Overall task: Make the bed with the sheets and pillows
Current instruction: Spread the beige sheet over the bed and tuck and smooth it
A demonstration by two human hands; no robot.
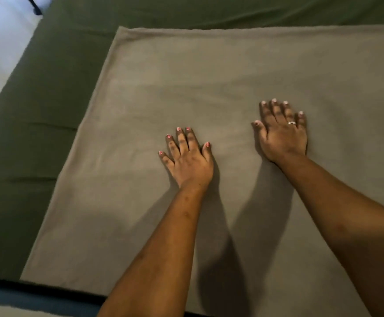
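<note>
While both palms pressed down on it, the flat grey-brown fleece blanket [209, 88] lay spread over the dark green fitted sheet [37, 110] that covered the bed, its far edge running parallel to the far side of the bed and its left edge slanting down toward the near edge. Green sheet was left bare in a broad band along the bed's left side and in a narrower one along the far side. The blanket's near-left corner sat just short of the bed's near edge; its right part ran out of view.

The left hand [189, 161] rested palm-down near the middle of the blanket, fingers straight and slightly fanned, thumb held out to the side, gripping nothing. The right hand [282, 133] lay flat a little farther up the blanket and well to the right, its fingers close together, thumb apart, a silver ring [292, 122] on one finger; it grasped nothing either. Both bare forearms reached in from the near edge and cast dark shadows on the blanket.

Beyond the bed's far-left corner a pale floor [1, 46] showed, with a dark leg of something [35, 6] standing on it.
</note>
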